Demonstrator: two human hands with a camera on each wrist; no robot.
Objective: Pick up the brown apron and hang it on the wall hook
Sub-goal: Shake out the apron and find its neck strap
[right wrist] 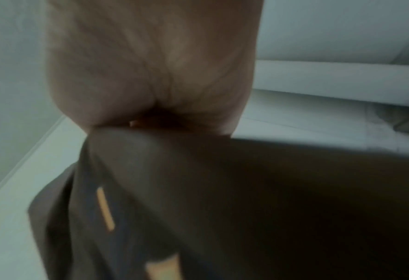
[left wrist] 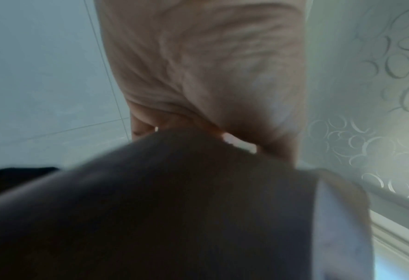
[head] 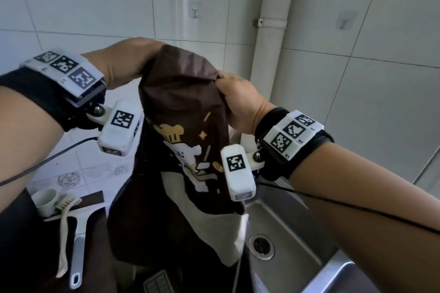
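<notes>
one brown apron (head: pixel 176 112), held up over the sink (head: pixel 285 219), lower part cut off by the frame edge. left hand (head: pixel 126 64) and right hand (head: pixel 240 102) each clutch its bunched top; fingers hidden in cloth. two wall hooks (head: pixel 195 12), well above, small. both wrist views blurred.

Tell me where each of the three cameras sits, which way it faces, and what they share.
Head: worn on the head, looks down at both hands, left hand and right hand, gripping the apron below the wall hook.
Left wrist: looks along the palm to gripped cloth.
Right wrist: looks along the palm to the cloth.
All three share the apron.
</notes>
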